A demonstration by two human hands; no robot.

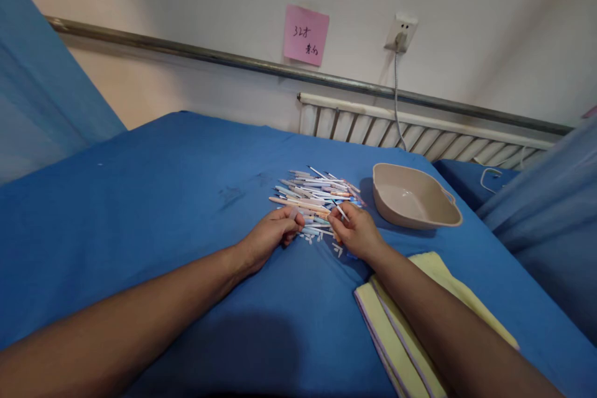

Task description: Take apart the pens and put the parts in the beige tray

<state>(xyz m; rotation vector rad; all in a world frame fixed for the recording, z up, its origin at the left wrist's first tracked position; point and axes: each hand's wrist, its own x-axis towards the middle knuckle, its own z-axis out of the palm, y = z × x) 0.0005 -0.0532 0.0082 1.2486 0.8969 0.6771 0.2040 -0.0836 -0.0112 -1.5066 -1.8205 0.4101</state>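
A heap of pens, mostly white and pastel with a few orange and blue ones, lies on the blue sheet. At its near left edge is my left hand, fingers curled and closed; a small pale piece shows by the thumb, too unclear to name. My right hand is closed at the heap's right side, pinching a slim white pen that slants up to the left. Small white pieces lie scattered between and just below the hands.
A beige plastic basin stands to the right of the heap. Under my right forearm lies a folded yellow towel. Behind the bed are a radiator, a metal rail and a plugged-in cable. Blue curtains hang at both sides.
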